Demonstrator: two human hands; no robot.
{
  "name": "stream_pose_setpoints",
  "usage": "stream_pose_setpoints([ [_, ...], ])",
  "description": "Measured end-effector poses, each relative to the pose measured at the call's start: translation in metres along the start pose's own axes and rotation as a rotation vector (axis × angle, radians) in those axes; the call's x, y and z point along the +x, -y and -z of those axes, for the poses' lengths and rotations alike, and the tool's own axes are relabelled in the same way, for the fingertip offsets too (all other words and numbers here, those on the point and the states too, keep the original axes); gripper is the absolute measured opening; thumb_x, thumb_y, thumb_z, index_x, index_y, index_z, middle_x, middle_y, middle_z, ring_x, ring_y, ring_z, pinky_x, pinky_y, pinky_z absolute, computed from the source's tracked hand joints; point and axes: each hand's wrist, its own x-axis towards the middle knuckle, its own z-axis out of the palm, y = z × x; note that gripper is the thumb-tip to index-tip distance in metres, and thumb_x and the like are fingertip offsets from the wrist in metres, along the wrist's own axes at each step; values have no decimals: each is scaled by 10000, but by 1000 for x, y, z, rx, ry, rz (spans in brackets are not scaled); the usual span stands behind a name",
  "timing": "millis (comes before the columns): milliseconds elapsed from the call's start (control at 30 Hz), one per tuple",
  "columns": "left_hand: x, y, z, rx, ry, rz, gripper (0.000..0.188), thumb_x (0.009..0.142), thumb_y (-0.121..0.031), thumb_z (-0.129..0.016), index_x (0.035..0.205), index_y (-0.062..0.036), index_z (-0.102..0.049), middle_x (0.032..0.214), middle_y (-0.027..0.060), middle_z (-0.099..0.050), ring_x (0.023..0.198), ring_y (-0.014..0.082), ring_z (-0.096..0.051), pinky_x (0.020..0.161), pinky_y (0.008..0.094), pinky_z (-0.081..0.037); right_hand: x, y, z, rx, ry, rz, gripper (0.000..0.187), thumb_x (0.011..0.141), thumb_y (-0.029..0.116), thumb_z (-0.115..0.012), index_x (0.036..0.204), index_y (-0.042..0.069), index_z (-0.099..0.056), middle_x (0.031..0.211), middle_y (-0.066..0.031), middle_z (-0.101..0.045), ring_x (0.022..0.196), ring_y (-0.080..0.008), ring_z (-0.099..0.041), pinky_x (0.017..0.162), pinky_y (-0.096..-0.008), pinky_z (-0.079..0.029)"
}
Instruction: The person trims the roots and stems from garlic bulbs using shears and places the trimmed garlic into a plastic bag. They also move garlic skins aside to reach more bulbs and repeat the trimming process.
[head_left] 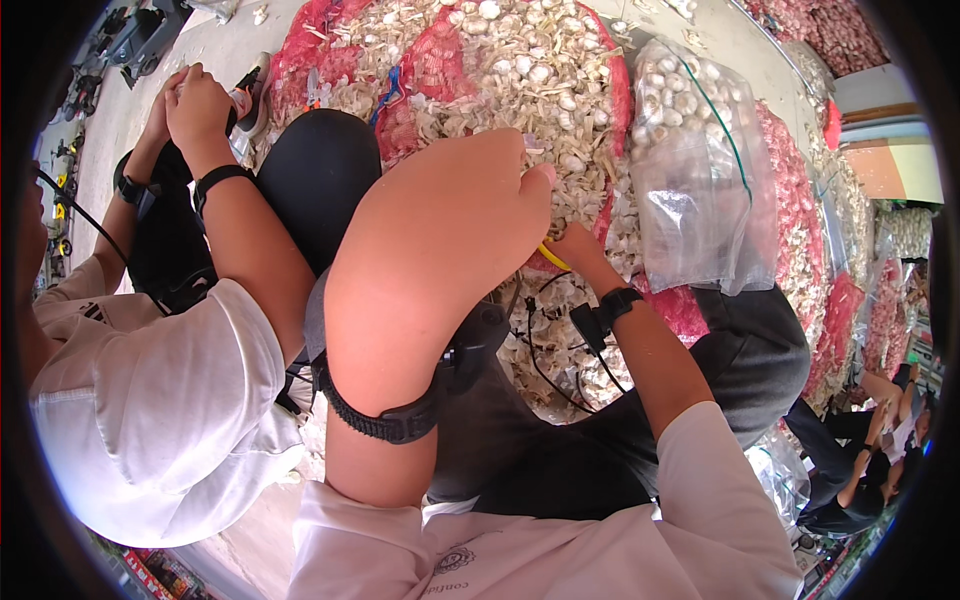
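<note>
My left hand (pixel 450 205) looms close in the middle of the head view, back of the hand up. Its fingers curl down out of sight, the thumb bends at the right side, and whatever they grip is hidden. Lower and to the right, my right hand (pixel 583 252) is closed around a tool with a curved yellow handle (pixel 553 257); the rest of the tool is hidden. Both hands are over a heap of garlic bulbs and loose skins (pixel 540 80) in an opened red mesh sack (pixel 617 90).
A clear plastic bag of garlic bulbs (pixel 690 150) stands to the right against my knee. More red mesh sacks (pixel 785 190) line up beyond it. On the left sits a co-worker, hands clasped (pixel 195 110). Black cables (pixel 545 365) hang near my right wrist.
</note>
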Motion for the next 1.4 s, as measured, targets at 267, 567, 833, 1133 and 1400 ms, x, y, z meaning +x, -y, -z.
stream_pose_setpoints([
  [267,4,-8,3,30,-21,129,322,924,-312,-538,944,5,-588,835,213,-611,780,365,-597,685,396,-447,-51,16,59,93,-224,122,376,743,387,-678,804,16,-662,734,-204,-640,751,-376,-652,660,-442,-505],
  [567,13,5,-3,179,-54,175,418,878,-381,-617,1067,-9,-625,871,149,-648,788,280,-632,703,363,-480,-107,45,149,650,-73,387,278,894,221,-701,1046,-9,-669,684,-4,-606,509,-42,-488,449,-208,-342],
  [833,33,-1,-4,-150,-246,-46,617,758,-226,-782,1243,57,-525,958,118,-675,827,192,-645,738,310,-502,-183,71,227,1168,304,325,333,905,262,-689,1136,32,-624,716,-9,-563,435,-11,-393,358,-184,-267],
  [1133,43,-22,-4,-553,-258,-22,494,694,-62,-843,1094,37,-571,905,107,-680,755,120,-644,622,243,-504,-183,54,233,1089,280,517,406,927,287,-659,1208,11,-560,746,13,-549,508,-13,-406,448,-182,-310],
  [1400,50,-50,-14,-406,-251,-32,438,686,-70,-847,1011,36,-573,817,92,-676,673,108,-636,551,225,-491,-171,48,209,866,107,709,613,878,400,-701,1245,-35,-473,872,-47,-522,813,-127,-490,736,-284,-432],
])
